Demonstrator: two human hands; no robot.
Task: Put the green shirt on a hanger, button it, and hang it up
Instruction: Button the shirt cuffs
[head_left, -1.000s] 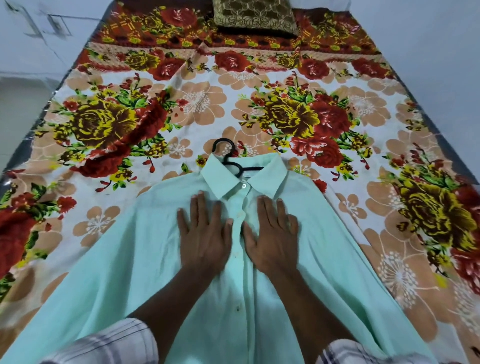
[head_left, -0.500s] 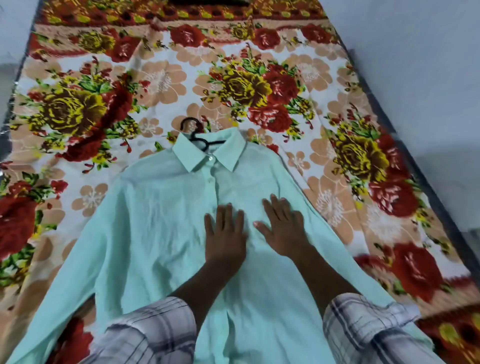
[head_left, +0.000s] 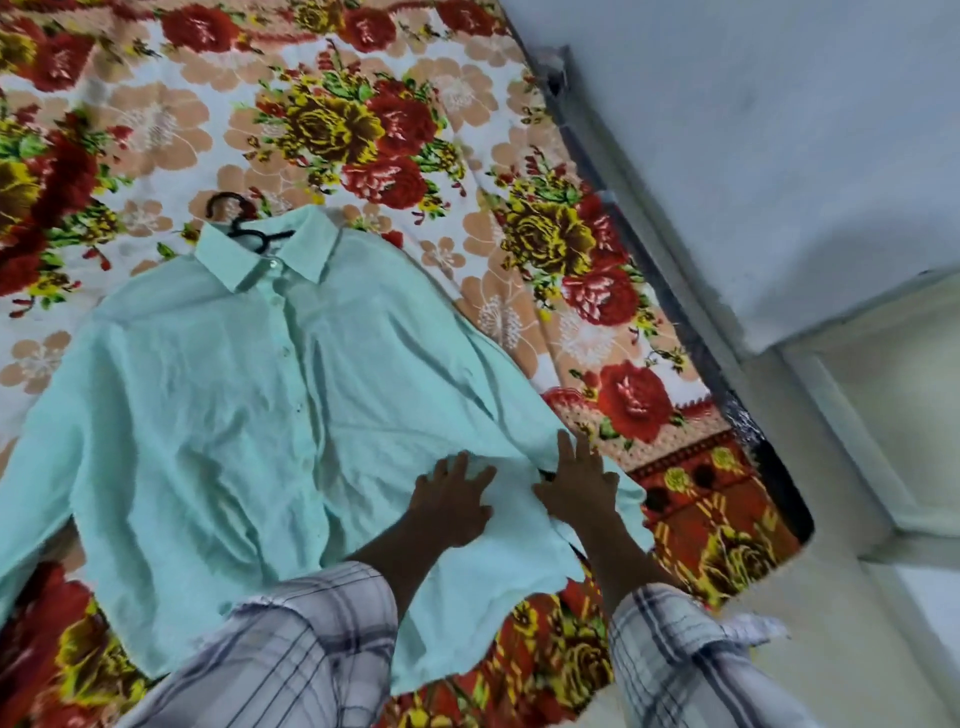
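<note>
The mint green shirt (head_left: 218, 415) lies flat, front up and buttoned, on a flowered bedsheet. A black hanger (head_left: 236, 221) is inside it; only its hook and neck show above the collar. My left hand (head_left: 452, 501) presses flat on the shirt's lower right part, fingers spread. My right hand (head_left: 579, 480) lies flat beside it at the shirt's right side, where the sleeve meets the body. Neither hand grips the cloth.
The bedsheet (head_left: 587, 332) covers a bed whose right edge (head_left: 670, 218) runs diagonally along a pale wall (head_left: 779, 130). A light floor and a door frame (head_left: 883, 415) lie at the right. My checked sleeves fill the bottom of the view.
Both hands have slid down the shirt front from near the collar to its lower right part. The view has swung to the right, so the wall and floor now show.
</note>
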